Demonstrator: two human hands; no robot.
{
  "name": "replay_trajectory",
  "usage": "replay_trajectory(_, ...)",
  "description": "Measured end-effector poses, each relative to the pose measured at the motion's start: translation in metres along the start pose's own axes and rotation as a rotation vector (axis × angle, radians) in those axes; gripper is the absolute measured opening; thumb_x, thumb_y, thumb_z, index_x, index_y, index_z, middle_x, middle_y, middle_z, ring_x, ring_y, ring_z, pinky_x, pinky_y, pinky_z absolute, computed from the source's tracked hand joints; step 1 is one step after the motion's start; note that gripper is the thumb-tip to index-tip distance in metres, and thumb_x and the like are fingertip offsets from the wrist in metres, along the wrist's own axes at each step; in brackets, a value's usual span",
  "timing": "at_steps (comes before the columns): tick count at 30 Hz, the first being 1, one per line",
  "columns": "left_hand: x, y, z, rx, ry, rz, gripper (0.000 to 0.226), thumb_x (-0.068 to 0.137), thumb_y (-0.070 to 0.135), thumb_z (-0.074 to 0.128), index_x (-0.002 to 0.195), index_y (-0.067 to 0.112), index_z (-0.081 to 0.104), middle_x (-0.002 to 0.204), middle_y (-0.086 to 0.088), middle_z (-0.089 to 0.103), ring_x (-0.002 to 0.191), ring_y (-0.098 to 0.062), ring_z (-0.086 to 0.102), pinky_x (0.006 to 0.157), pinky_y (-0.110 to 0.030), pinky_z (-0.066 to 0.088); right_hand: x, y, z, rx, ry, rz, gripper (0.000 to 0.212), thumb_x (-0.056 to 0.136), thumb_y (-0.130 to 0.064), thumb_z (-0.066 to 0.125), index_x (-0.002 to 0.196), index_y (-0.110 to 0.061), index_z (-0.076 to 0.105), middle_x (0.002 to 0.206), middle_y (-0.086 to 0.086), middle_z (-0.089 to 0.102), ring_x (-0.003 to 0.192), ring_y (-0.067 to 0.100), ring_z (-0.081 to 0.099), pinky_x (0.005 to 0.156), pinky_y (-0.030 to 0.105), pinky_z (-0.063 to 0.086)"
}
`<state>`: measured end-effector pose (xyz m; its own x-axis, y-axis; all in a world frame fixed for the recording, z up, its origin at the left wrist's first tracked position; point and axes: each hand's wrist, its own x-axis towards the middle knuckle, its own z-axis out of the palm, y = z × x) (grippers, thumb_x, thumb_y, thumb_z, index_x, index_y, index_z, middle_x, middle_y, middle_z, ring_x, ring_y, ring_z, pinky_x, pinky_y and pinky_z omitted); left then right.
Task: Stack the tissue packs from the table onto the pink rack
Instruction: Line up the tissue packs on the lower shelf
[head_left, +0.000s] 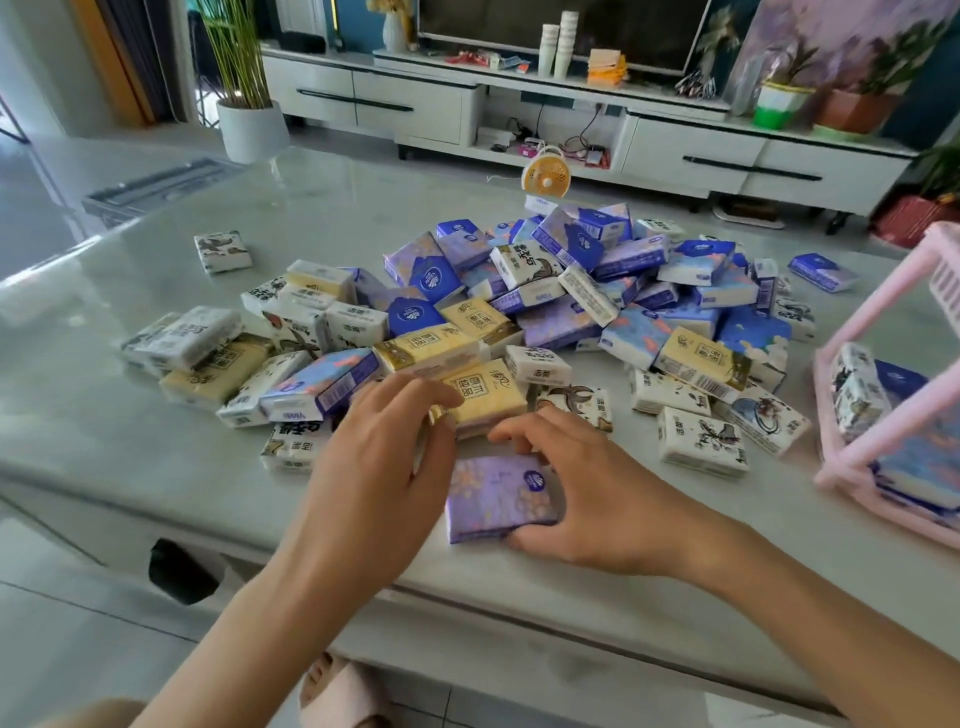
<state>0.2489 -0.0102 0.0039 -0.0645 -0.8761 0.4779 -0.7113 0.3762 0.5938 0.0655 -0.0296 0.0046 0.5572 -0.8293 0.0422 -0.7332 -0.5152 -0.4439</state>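
A heap of several tissue packs (545, 296), purple, blue, yellow and white, covers the middle of the grey table (156, 415). A purple pack (496, 499) lies flat near the front edge. My right hand (587, 499) grips it, thumb at its near side and fingers curled over its far edge. My left hand (379, 467) reaches over the pack's left side, its fingertips touching a yellow pack (485, 395) just behind. The pink rack (893, 415) stands at the right edge of the table, with several packs stacked inside.
A small orange fan (545, 176) stands behind the heap. One white pack (222, 251) lies apart at the far left. Beyond the table are a white TV cabinet (675, 150) and a potted plant (249, 124). My foot in a slipper (337, 691) shows below the table edge.
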Motion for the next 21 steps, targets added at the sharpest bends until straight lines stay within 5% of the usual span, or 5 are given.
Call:
replay_trajectory(4, -0.001, 0.011, 0.000, -0.234, -0.123, -0.093, 0.035, 0.083, 0.040, 0.045, 0.109, 0.025, 0.061, 0.101, 0.019, 0.061, 0.094, 0.003, 0.055, 0.082, -0.010, 0.044, -0.005, -0.003, -0.026, 0.117, 0.098, -0.079, 0.062, 0.067, -0.026, 0.077, 0.121, -0.032, 0.048, 0.108, -0.012, 0.046, 0.101, -0.003, 0.042, 0.086, 0.008, 0.034)
replay_trajectory(7, 0.003, 0.022, 0.004, -0.576, -0.239, -0.282, 0.028, 0.081, 0.042, 0.054, 0.103, 0.026, 0.064, 0.089, 0.000, 0.070, 0.084, -0.019, 0.065, 0.077, -0.043, 0.054, -0.001, -0.009, -0.043, 0.100, 0.180, -0.143, 0.061, 0.065, -0.026, 0.075, 0.119, -0.032, 0.048, 0.110, -0.015, 0.047, 0.101, -0.008, 0.042, 0.088, 0.006, 0.033)
replay_trajectory(13, 0.020, 0.032, 0.004, -1.029, -0.098, -0.814, 0.013, 0.089, 0.009, 0.053, 0.082, 0.010, 0.064, 0.071, -0.008, 0.065, 0.058, -0.016, 0.061, 0.050, -0.025, 0.054, 0.033, 0.009, -0.081, 0.208, 0.162, 0.052, 0.052, 0.076, -0.018, 0.075, 0.118, -0.034, 0.048, 0.118, -0.007, 0.053, 0.100, -0.007, 0.053, 0.085, 0.010, 0.045)
replay_trajectory(16, 0.027, 0.034, 0.002, -1.220, -0.074, -0.911, 0.010, 0.087, 0.003, 0.051, 0.083, 0.004, 0.060, 0.076, -0.014, 0.065, 0.060, -0.022, 0.062, 0.052, -0.030, 0.057, 0.067, 0.038, -0.086, -0.165, 0.345, 0.216, 0.048, 0.084, -0.014, 0.065, 0.128, -0.020, 0.047, 0.126, 0.007, 0.050, 0.115, 0.018, 0.046, 0.095, 0.031, 0.039)
replay_trajectory(21, 0.030, 0.041, 0.003, -1.352, -0.094, -0.961, 0.015, 0.084, -0.004, 0.048, 0.080, 0.003, 0.060, 0.075, -0.016, 0.069, 0.065, -0.026, 0.065, 0.059, -0.039, 0.059, 0.110, 0.052, -0.053, -0.560, 0.258, 0.054, 0.041, 0.087, -0.013, 0.056, 0.127, -0.013, 0.045, 0.129, 0.008, 0.045, 0.122, 0.024, 0.036, 0.102, 0.035, 0.026)
